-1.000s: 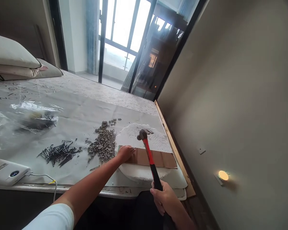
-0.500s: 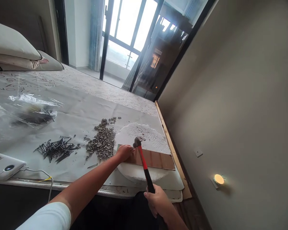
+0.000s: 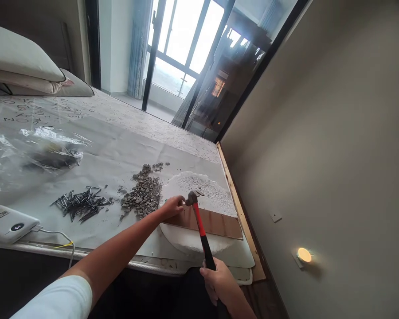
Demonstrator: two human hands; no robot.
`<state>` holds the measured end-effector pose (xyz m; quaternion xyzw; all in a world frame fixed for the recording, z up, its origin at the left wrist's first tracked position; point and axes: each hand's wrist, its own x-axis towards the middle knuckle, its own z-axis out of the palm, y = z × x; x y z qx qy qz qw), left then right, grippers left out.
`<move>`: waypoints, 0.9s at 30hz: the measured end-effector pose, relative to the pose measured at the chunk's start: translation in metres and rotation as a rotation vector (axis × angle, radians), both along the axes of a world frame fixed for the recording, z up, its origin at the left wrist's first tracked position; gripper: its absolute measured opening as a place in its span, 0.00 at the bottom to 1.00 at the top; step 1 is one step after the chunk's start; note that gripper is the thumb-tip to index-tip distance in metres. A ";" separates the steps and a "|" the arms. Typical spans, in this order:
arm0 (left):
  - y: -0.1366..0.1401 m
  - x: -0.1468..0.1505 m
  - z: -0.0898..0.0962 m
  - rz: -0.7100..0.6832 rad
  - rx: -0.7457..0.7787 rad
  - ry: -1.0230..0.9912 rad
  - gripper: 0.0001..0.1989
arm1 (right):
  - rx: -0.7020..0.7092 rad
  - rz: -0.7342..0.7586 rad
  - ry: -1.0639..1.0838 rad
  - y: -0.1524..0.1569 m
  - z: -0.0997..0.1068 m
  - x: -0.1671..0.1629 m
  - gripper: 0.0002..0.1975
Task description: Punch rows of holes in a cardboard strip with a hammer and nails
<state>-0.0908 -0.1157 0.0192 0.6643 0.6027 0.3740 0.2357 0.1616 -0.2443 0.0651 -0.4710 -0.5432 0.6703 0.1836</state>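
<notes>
My right hand (image 3: 219, 280) is wrapped round the black grip of a claw hammer (image 3: 199, 226) with a red shaft. The hammer's head is up beside the fingertips of my left hand (image 3: 173, 207), above a brown wooden board (image 3: 208, 223). My left hand rests at the board's left end with thumb and fingers pinched together; what they hold, if anything, is too small to make out. Under the board lies a rough white foam slab (image 3: 189, 239). A pile of dark nails (image 3: 81, 204) sits farther left on the grey sheet.
Grey gravel (image 3: 142, 192) is heaped just left of the foam. A white power bank (image 3: 11, 223) with a cable lies at the near left, a clear plastic bag (image 3: 53, 150) behind it. A wooden rail (image 3: 234, 186) and the wall bound the right side.
The view has shifted slightly. My left hand's fingers have lifted and drawn closer together at the board. The hammer has stayed almost in place, its head close to them.
</notes>
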 end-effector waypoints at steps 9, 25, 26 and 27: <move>-0.029 -0.052 0.021 0.346 0.173 -0.368 0.12 | -0.071 -0.013 0.027 -0.006 -0.023 -0.013 0.24; -0.135 -0.116 -0.057 0.233 -0.347 0.488 0.08 | -0.333 -0.008 0.570 -0.042 -0.060 0.018 0.23; -0.134 -0.112 -0.057 0.229 -0.355 0.515 0.09 | -0.355 -0.010 0.595 -0.042 -0.061 0.019 0.23; -0.133 -0.109 -0.057 0.226 -0.358 0.539 0.09 | -0.372 -0.012 0.621 -0.041 -0.061 0.021 0.23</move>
